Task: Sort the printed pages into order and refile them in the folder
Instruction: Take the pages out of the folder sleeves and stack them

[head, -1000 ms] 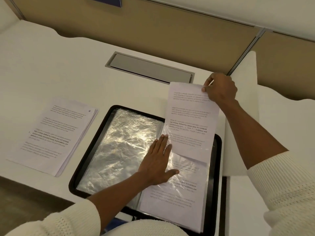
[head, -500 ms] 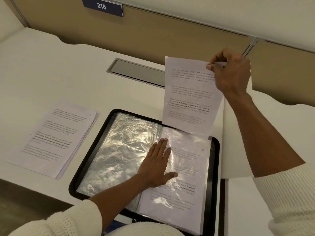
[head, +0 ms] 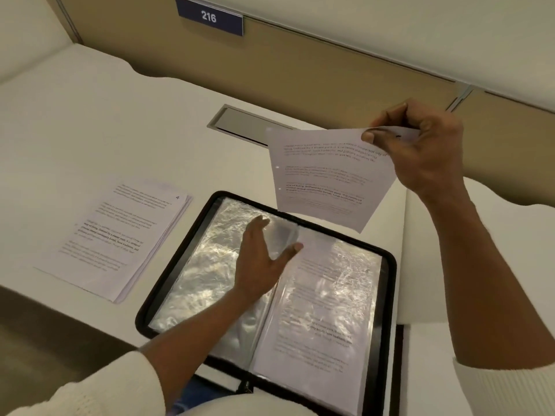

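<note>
Items I log from the head feed, each placed against the folder.

1. Folder: black-rimmed, lying open and flat on the white desk, directly in front of the person.
2. Left clear sleeve: covers the folder's left half, crinkled and shining with glare.
3. Filed page: a printed sheet inside the clear pocket on the folder's right half. I cannot read its corner number.
4. Loose page: a printed sheet held in the air above the folder's far right corner, tilted, with small punch holes along its left edge. Its lowest corner hangs over the folder's far rim.
5. Right hand: raised above and beyond the folder's far right corner. Thumb and curled fingers pinch the loose page at its top right corner.
6. Left hand: over the folder's centre fold, with the fingers fairly straight and the thumb spread wide. They rest against a raised sleeve that curves up at the spine. This area is blurred.
7. Stack of pages: flat on the desk just left of the folder, its edges slightly fanned. The top sheet has a handwritten 4 in its far right corner.
8. Cable hatch: grey, recessed in the desk beyond the folder's far rim.
9. Sign: blue, reading 216, on the tan partition well beyond the folder.
10. Knit cuffs: cream, on both forearms at the folder's near side.
</note>
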Demonstrator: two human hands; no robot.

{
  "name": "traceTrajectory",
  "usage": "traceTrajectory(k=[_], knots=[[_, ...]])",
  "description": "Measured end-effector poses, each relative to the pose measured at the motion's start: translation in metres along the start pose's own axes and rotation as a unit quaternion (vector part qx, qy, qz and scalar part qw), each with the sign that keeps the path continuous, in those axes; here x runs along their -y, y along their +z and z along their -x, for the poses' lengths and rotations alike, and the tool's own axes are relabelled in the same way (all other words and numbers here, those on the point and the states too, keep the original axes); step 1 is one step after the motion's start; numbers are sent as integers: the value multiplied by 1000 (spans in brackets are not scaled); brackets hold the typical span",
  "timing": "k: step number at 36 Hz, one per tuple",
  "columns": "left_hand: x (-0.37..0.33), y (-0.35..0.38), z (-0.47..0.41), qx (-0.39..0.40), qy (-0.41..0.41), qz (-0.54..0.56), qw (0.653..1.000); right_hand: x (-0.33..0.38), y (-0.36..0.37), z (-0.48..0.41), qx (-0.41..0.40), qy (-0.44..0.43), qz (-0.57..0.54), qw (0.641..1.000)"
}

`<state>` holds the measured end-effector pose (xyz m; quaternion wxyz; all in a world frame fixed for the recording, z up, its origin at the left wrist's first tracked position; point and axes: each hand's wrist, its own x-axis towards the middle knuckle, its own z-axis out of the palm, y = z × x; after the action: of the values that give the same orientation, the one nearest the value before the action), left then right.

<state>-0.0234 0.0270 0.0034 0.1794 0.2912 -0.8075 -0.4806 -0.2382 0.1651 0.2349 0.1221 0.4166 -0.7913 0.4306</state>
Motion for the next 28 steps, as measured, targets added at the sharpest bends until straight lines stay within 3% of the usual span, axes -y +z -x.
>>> traceTrajectory(k=[3,7,12,16,21,24,28], knots=[[-10,-32,-20,-40,-38,84,995,11,10,-2,28,18,-38,999],[-27,-88,-38,-24,-43,123,991,21,34,-7,51,74,-112,990],[-29,-148,-38,-16,-67,212,975,29,83,-13,9,179,-222,958],[-13,-189,-36,-35,-107,231,967,33,135,-11,-16,312,-304,900],[17,-240,-41,-58,-147,237,959,51,208,11,76,421,-371,824],[44,-271,-46,-62,-168,218,959,68,251,32,131,443,-366,808],[80,-303,-55,-85,-178,137,971,95,308,59,162,457,-323,812]])
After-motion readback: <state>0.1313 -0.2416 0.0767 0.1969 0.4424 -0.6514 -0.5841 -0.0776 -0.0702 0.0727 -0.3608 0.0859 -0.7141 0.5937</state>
